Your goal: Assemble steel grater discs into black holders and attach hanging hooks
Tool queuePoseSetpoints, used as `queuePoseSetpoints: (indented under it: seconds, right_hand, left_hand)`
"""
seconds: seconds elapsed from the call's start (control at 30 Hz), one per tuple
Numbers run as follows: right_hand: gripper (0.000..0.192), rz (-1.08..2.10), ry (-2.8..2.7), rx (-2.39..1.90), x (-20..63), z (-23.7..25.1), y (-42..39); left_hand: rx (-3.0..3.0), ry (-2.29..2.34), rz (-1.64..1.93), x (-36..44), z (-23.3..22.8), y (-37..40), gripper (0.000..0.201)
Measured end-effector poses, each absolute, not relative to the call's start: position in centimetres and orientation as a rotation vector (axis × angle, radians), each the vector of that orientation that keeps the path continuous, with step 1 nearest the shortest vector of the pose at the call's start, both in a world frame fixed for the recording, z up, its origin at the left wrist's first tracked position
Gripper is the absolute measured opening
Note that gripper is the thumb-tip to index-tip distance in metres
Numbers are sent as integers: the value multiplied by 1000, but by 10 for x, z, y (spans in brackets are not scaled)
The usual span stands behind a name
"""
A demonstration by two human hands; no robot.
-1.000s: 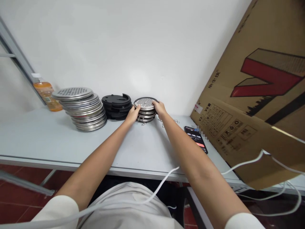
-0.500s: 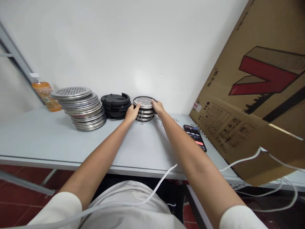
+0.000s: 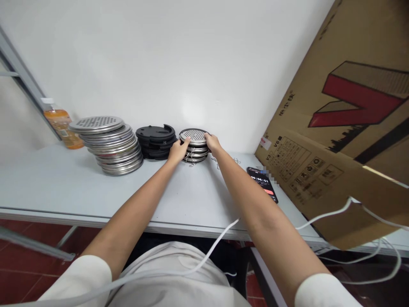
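Note:
A round perforated metal disc in a black rim (image 3: 195,135) tops a short stack of similar discs near the wall. My left hand (image 3: 179,150) grips its left edge, thumb on top. On its right edge my right hand (image 3: 213,143) is closed the same way, its lower fingers hidden. Small wire hooks or clips (image 3: 191,157) hang at the front of the stack. Just left of my left hand stands a pile of black round plastic covers (image 3: 155,135). Farther left is a tall leaning stack of silver metal discs (image 3: 116,155).
A bottle of orange drink (image 3: 62,125) stands at the far left. More small wire pieces (image 3: 236,160) lie right of the stack. A phone with a running timer (image 3: 262,183) lies beside a large cardboard box (image 3: 335,149). A white cable (image 3: 220,243) crosses my lap.
Almost nothing differs. Both hands stay on the top disc of the short stack, and the whole view has shifted very slightly.

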State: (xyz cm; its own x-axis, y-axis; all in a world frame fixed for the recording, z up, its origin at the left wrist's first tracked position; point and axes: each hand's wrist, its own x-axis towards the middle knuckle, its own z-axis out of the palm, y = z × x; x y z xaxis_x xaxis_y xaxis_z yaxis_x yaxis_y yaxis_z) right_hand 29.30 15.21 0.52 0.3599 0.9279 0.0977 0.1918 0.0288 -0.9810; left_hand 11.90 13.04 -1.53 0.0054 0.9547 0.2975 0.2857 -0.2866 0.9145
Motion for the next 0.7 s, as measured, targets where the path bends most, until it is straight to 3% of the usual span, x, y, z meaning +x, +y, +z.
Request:
queuePoseSetpoints:
  seconds: [0.47,0.7]
  right_hand:
    - [29,801,-1061,-1425,298,10,154]
    - [45,854,-1115,-1472,298,9,148]
  left_hand:
    - [1769,1377,1251,121,-11,124,62]
    - [1812,1423,1180,123,-7,121,64]
